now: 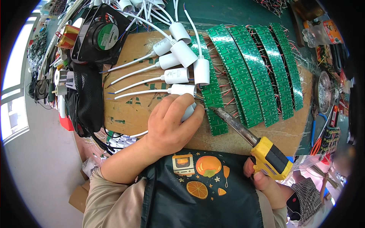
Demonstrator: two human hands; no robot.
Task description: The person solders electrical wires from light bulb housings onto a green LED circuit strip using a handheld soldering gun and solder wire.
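My left hand (167, 123) is closed round a white cylindrical socket (188, 113) with a white cable, pinching it beside the near end of a green circuit board strip (216, 123). In my right hand (261, 176) is a yellow and black soldering gun (272, 157). Its long metal barrel points up and left, and the tip reaches the strip's left edge, close to my left fingertips. Whether the tip touches a wire there is too small to tell. Several more white sockets (176, 76) lie just beyond my left hand, some resting on the strip.
Several more green board strips (243, 76) with red and white wires lie to the right on the brown board (133, 114). A black fan (102, 36) stands far left, above a black mesh bag (85, 98). Pliers (316, 129) and a round metal dish (324, 91) are at right.
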